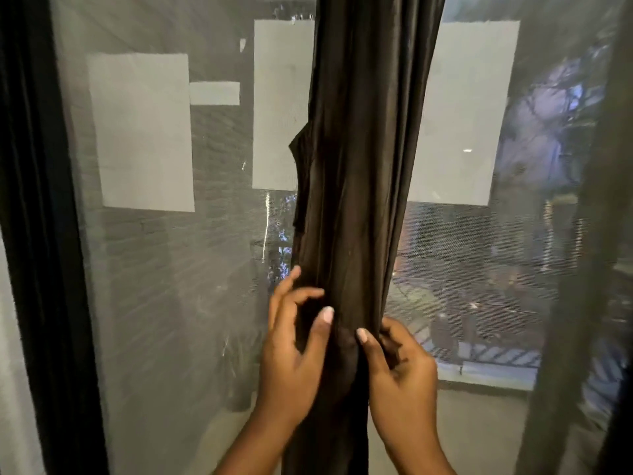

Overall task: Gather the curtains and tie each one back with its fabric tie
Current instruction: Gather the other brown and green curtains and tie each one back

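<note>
Hands first: we press our left hand (291, 351) against the near side of the gathered curtain (356, 200), thumb laid flat on the cloth and the other fingers half curled around its left edge, more a steadying hold than a firm grip. Our right hand (399, 368) pinches a fold on the right side between thumb and bent fingers, seemingly to keep the bundle narrow. We cannot tell whether the small knot-like bulge between our thumbs is the fabric tie. The curtain hangs bunched in front of the mesh window screen (154, 269), with pale paper sheets (140, 132) behind it. Another dark curtain (37, 200) hangs at the left.
</note>
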